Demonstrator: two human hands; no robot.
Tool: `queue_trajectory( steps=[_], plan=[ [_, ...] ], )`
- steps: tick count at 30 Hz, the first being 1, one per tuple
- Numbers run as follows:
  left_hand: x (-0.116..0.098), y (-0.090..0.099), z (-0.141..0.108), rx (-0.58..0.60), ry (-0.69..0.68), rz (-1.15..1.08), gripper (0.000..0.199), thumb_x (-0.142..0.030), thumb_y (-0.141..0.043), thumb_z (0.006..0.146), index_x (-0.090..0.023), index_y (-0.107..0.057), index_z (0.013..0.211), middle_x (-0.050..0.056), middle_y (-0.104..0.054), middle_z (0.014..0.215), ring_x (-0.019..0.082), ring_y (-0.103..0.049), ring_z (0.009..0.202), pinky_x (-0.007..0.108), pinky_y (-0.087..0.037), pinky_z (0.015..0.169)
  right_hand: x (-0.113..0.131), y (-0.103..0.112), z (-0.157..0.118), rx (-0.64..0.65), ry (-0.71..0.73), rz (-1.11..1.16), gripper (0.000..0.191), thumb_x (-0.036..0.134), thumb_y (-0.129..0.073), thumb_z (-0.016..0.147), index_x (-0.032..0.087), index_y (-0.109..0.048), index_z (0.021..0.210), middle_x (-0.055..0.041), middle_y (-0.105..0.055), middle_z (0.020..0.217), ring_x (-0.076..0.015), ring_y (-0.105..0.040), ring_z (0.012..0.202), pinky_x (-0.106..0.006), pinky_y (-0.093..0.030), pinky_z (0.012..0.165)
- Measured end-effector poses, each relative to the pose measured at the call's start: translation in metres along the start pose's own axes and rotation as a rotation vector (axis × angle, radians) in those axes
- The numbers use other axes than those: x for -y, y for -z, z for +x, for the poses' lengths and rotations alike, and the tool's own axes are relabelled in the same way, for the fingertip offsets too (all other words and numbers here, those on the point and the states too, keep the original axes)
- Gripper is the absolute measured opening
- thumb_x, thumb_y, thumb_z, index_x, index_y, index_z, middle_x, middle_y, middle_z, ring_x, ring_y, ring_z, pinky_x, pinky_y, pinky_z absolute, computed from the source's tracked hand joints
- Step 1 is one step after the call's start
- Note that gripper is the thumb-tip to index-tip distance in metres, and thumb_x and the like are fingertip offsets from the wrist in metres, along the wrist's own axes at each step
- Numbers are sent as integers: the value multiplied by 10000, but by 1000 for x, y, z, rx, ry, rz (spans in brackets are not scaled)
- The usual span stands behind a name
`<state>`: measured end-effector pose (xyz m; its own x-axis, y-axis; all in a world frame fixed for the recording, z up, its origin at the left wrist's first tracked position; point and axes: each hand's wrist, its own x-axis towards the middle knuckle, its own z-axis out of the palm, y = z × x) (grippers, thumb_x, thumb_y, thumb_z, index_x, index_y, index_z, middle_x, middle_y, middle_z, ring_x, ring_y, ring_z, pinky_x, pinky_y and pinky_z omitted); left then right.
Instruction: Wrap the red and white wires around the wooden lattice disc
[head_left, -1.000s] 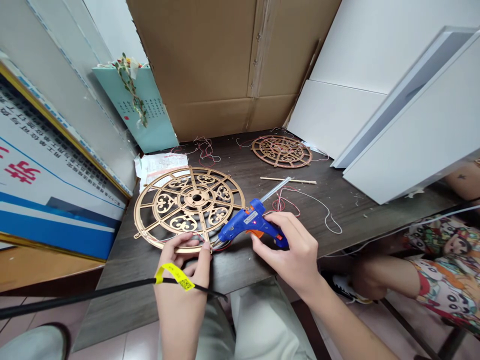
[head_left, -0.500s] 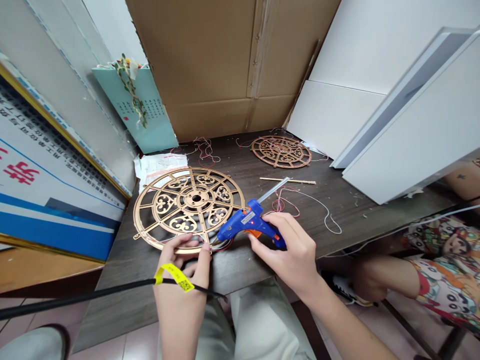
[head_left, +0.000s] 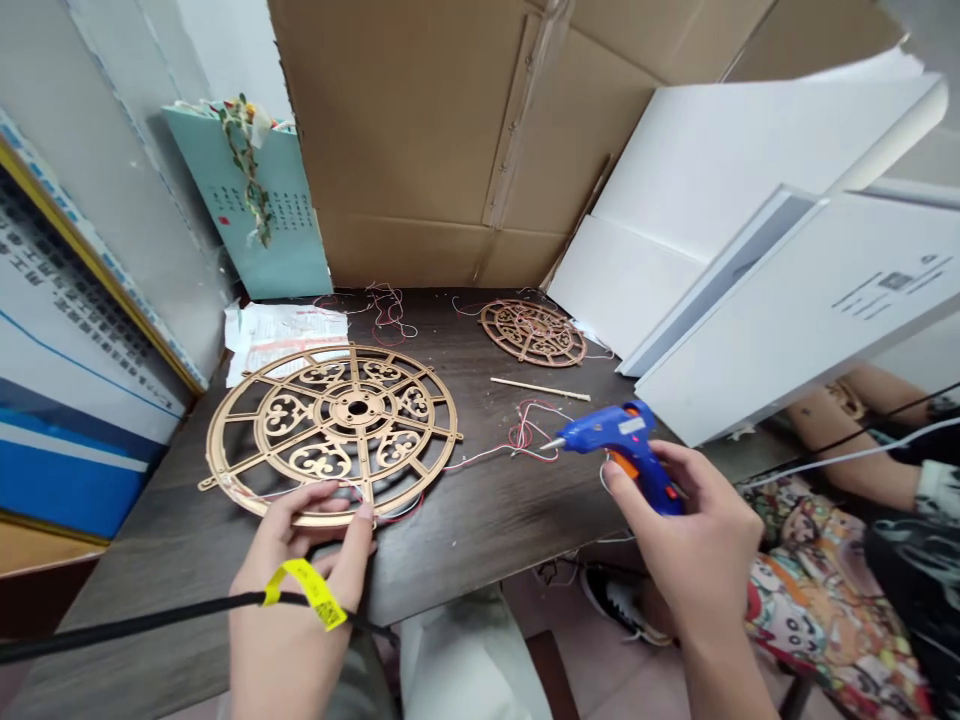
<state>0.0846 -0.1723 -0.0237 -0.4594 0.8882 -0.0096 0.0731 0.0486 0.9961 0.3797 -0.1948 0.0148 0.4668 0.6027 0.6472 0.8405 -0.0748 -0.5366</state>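
Observation:
My left hand pinches the near rim of a round openwork wooden panel, which is raised a little and tilted over the dark table. Thin red and white wires run along that rim beside my fingers and trail across the table to a small tangle. In my right hand is a blue hot glue gun with an orange trigger. Its nozzle points left, well apart from the panel, above the wire tangle. A black cable with a yellow tag crosses in front of my left hand.
A second round wooden panel lies at the back of the table, with a thin wooden stick in front of it. Cardboard stands behind, white boxes at right. Another person's patterned clothing shows at right.
The glue gun in my right hand has moved right, away from the panel's rim. My left hand keeps its hold on the panel. The view has shifted to the right.

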Motion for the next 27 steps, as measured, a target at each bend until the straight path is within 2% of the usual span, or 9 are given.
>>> queue_trajectory(
  steps=[4,6,8,11,17,20,22,27],
  plan=[
    [-4,-3,2,-24,65,22,622,-522,-868,590,-257,-674,1118,51,-757,981,231,-760,772,242,-616,624,-49,22,19,-9,-245,-234,488,626,-733,760,198,-736,995,-83,-754,857,-304,-722,787,-420,-543,802],
    [-8,-3,3,-48,100,55,646,-559,-852,549,-261,-682,1096,46,-763,920,232,-760,735,223,-590,590,-67,23,29,81,-373,-374,495,643,-672,784,191,-733,978,-102,-757,818,-349,-728,837,-450,-533,834],
    [-12,-3,3,-51,146,73,670,-577,-844,517,-263,-684,1087,44,-765,889,237,-756,693,220,-570,543,-78,18,37,198,-438,-518,507,640,-628,802,173,-747,960,-142,-760,817,-403,-723,910,-474,-520,852],
    [-19,-3,2,-30,175,71,688,-568,-853,494,-269,-683,1089,37,-769,911,239,-755,670,230,-575,526,-84,4,49,286,-445,-624,552,646,-599,811,135,-773,927,-218,-753,870,-459,-705,958,-487,-507,838],
    [-31,-4,2,-56,270,111,740,-577,-821,400,-248,-685,1048,42,-761,942,216,-739,622,204,-546,490,-95,-26,77,302,-441,-648,668,696,-603,841,48,-762,858,-301,-719,882,-468,-696,975,-476,-505,854],
    [-25,-4,2,-59,215,95,724,-583,-845,448,-255,-682,1073,36,-759,929,212,-741,640,199,-558,515,-101,-35,85,267,-436,-643,698,688,-628,851,17,-721,1019,-298,-715,981,-449,-690,1026,-459,-510,863],
    [-17,-3,2,-21,149,36,713,-578,-864,502,-255,-669,1107,38,-758,952,216,-744,668,222,-588,553,-103,-38,86,242,-422,-639,709,673,-626,871,9,-678,1114,-292,-705,1054,-441,-682,1059,-452,-508,868],
    [-5,-1,2,1,123,50,688,-589,-874,558,-263,-664,1127,26,-751,943,217,-744,675,228,-601,548,-98,-33,81,273,-345,-612,582,674,-611,889,102,-690,969,-217,-722,948,-411,-695,990,-439,-505,845]
  ],
)
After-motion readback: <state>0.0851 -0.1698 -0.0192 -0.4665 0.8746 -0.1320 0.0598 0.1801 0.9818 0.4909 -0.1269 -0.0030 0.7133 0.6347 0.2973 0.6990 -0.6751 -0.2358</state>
